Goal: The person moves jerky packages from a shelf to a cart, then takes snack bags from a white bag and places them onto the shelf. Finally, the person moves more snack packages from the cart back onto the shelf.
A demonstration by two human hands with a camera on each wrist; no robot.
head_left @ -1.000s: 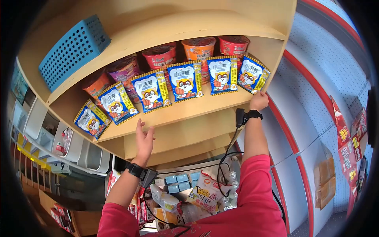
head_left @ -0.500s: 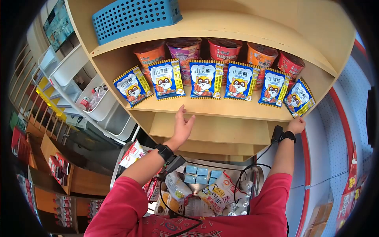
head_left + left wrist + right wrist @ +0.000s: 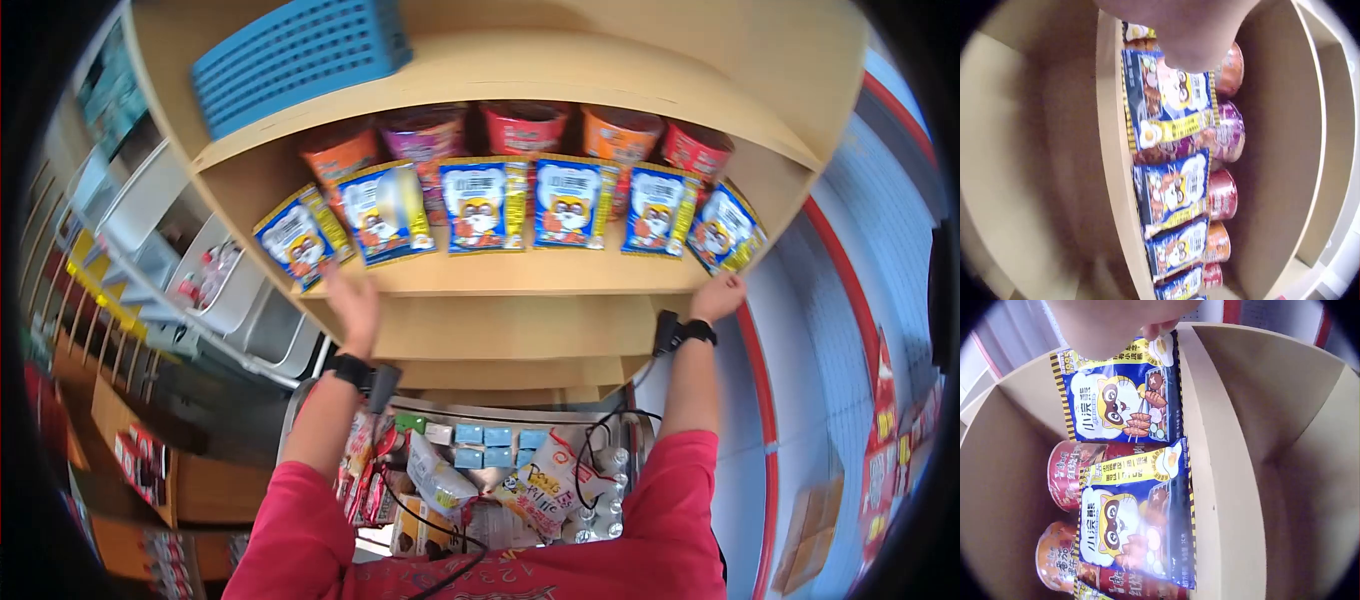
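Several blue and yellow snack packets with a cartoon animal stand in a row along the front of a wooden shelf. Behind them are instant noodle cups in red, orange and purple. My right hand, fingers curled, pinches the lower edge of the rightmost packet, which leans tilted. My left hand, blurred, has its fingers extended at the lower corner of the leftmost packet. In the left wrist view that hand overlaps the top of a packet.
A blue perforated basket sits on the shelf above. Below, between my arms, a cart holds bagged snacks, small blue boxes and bottles. White bins stand at left; red-edged shelving runs along the right. Black cables hang by both wrists.
The head view swung across the shelf, then slightly back. My left hand has moved left along the row, to the leftmost packet. My right hand stays at the rightmost packet.
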